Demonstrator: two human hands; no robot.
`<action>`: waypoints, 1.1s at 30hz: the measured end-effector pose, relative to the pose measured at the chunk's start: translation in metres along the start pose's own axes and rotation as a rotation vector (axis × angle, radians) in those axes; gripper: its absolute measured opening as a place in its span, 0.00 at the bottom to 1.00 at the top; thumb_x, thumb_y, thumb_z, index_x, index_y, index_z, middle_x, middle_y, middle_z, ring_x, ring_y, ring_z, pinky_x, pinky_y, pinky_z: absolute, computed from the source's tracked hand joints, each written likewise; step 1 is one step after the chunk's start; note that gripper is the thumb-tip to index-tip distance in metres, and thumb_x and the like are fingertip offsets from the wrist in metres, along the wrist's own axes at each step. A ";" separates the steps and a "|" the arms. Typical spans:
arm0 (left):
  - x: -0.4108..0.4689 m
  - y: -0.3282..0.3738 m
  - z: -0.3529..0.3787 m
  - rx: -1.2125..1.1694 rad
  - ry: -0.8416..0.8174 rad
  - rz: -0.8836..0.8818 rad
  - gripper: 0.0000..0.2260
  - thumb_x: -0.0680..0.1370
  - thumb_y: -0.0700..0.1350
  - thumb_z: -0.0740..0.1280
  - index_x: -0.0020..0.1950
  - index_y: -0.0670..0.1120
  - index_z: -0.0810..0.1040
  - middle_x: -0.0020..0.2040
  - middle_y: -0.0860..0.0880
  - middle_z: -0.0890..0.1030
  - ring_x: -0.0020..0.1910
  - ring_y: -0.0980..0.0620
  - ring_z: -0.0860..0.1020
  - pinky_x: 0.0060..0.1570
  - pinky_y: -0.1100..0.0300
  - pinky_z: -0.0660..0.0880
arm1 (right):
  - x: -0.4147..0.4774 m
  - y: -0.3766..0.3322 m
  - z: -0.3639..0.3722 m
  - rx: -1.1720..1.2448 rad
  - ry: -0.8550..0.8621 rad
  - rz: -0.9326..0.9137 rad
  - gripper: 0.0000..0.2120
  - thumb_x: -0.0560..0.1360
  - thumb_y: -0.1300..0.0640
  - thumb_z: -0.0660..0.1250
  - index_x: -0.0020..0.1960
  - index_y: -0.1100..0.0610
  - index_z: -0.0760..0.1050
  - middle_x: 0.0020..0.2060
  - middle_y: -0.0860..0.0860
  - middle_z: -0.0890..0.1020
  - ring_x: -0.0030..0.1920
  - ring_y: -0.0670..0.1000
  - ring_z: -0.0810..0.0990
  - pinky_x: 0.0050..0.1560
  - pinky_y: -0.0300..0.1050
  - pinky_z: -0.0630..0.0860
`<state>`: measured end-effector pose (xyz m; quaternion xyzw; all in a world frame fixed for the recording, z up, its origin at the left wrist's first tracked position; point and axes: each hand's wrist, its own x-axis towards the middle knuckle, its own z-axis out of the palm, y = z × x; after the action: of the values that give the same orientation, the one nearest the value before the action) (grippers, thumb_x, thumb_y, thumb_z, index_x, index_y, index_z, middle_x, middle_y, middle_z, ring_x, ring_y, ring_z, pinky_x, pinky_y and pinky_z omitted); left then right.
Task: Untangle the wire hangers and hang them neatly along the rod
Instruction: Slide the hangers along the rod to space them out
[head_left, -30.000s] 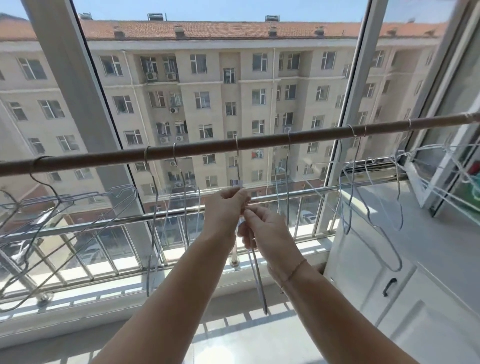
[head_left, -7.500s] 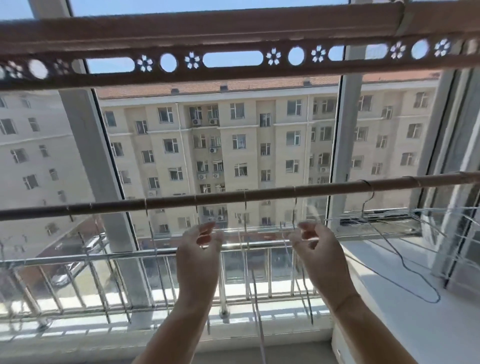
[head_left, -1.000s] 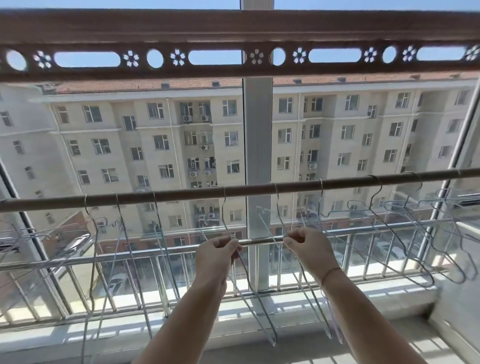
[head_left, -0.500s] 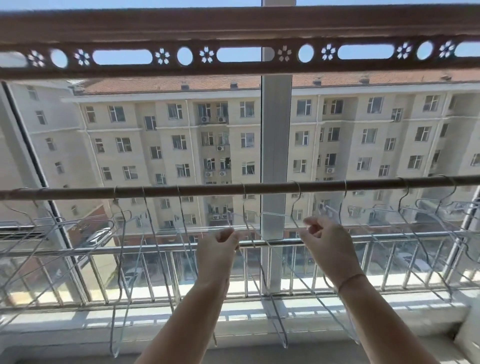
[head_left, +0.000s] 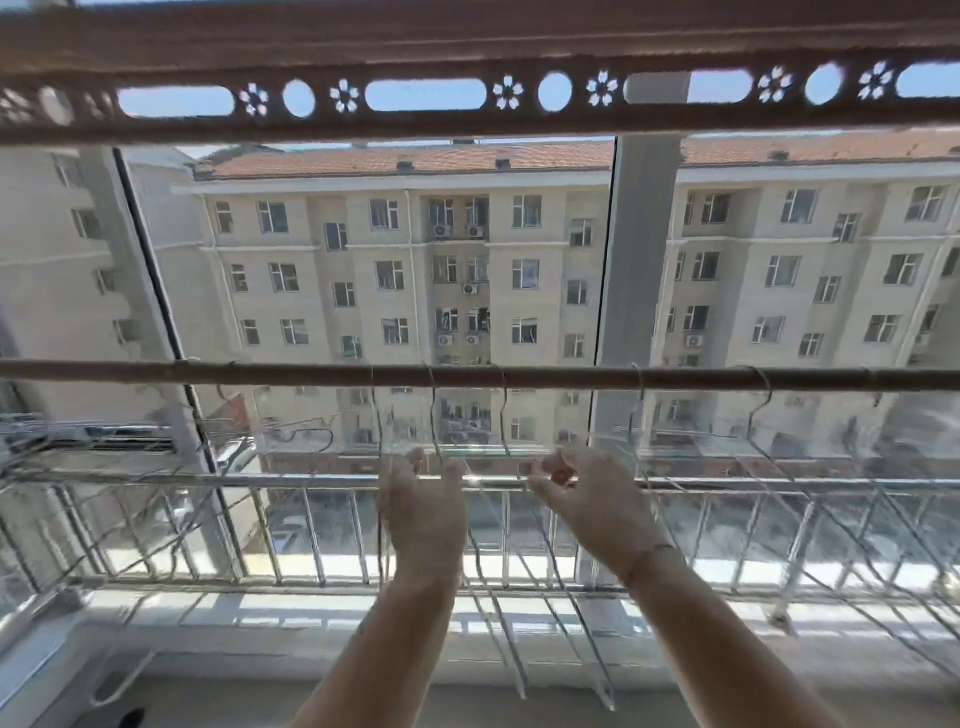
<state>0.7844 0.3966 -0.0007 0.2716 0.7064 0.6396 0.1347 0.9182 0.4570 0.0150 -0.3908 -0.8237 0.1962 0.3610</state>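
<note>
A brown rod (head_left: 561, 375) runs across the whole view. Several thin wire hangers hang from it by their hooks. My left hand (head_left: 423, 512) is raised just under the rod, and its thumb and fingers hold the neck of one wire hanger (head_left: 432, 415). My right hand (head_left: 584, 499) is beside it with curled fingers, pinching the wire of the neighbouring hanger (head_left: 503, 415). Their lower loops (head_left: 514, 670) dangle below my wrists. A crowded bunch of hangers (head_left: 291, 436) sits at the left. More hangers (head_left: 758, 410) hang to the right, blurred.
A brown perforated rack bar (head_left: 426, 124) crosses overhead. Behind the rod stand the window glass, a grey frame post (head_left: 634, 291) and an outer metal railing (head_left: 311, 480). The white sill (head_left: 260, 613) lies below. An apartment block fills the background.
My view has swung left, so the frame post now sits further right. My right hand has come closer to my left hand. Both hands stay just under the rod.
</note>
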 end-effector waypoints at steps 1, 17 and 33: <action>0.003 0.001 -0.001 -0.023 -0.059 -0.037 0.17 0.76 0.44 0.66 0.64 0.42 0.71 0.61 0.43 0.76 0.57 0.47 0.74 0.59 0.51 0.72 | 0.001 -0.001 0.008 -0.020 0.009 0.034 0.11 0.73 0.51 0.67 0.50 0.57 0.78 0.43 0.51 0.82 0.44 0.49 0.79 0.51 0.47 0.79; 0.015 0.002 -0.020 -0.345 -0.312 -0.256 0.12 0.81 0.43 0.57 0.53 0.37 0.77 0.41 0.40 0.82 0.33 0.50 0.77 0.34 0.61 0.71 | 0.005 -0.011 0.039 0.021 0.113 0.218 0.07 0.74 0.57 0.66 0.43 0.58 0.81 0.34 0.49 0.81 0.36 0.45 0.78 0.39 0.34 0.73; 0.020 0.009 -0.018 -0.313 -0.383 -0.284 0.08 0.81 0.41 0.59 0.51 0.41 0.77 0.35 0.43 0.81 0.29 0.52 0.77 0.25 0.67 0.71 | 0.010 0.001 0.031 0.031 0.203 0.289 0.08 0.74 0.59 0.66 0.40 0.61 0.80 0.29 0.44 0.75 0.32 0.44 0.75 0.33 0.32 0.66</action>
<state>0.7605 0.3930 0.0135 0.2617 0.5917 0.6528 0.3941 0.8915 0.4641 -0.0017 -0.5176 -0.7150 0.2180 0.4164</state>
